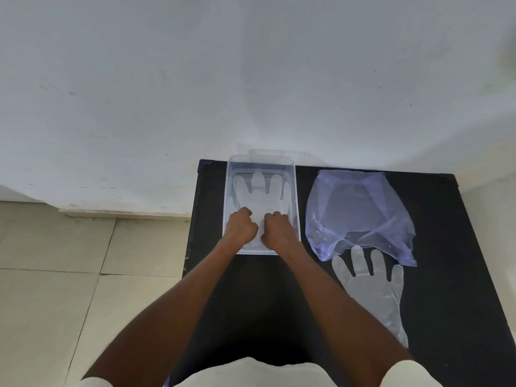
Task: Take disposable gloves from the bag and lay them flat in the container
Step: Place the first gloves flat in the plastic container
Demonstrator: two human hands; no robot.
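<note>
White wall behind, tiled floor at left, black table [460, 317] against wall. Clear container [296, 202] on table's left part; glove [259, 195] flat inside, fingers toward wall. Left hand [242, 226] and right hand [277, 229], both fisted, press on glove's cuff end; grip on film cannot tell. Bluish bag [360, 213] at right, second glove [374, 289] flat just below it.

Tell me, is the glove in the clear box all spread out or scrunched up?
Spread out. The glove in the container lies flat, fingers fanned toward the wall, while both fists press its cuff end.
</note>
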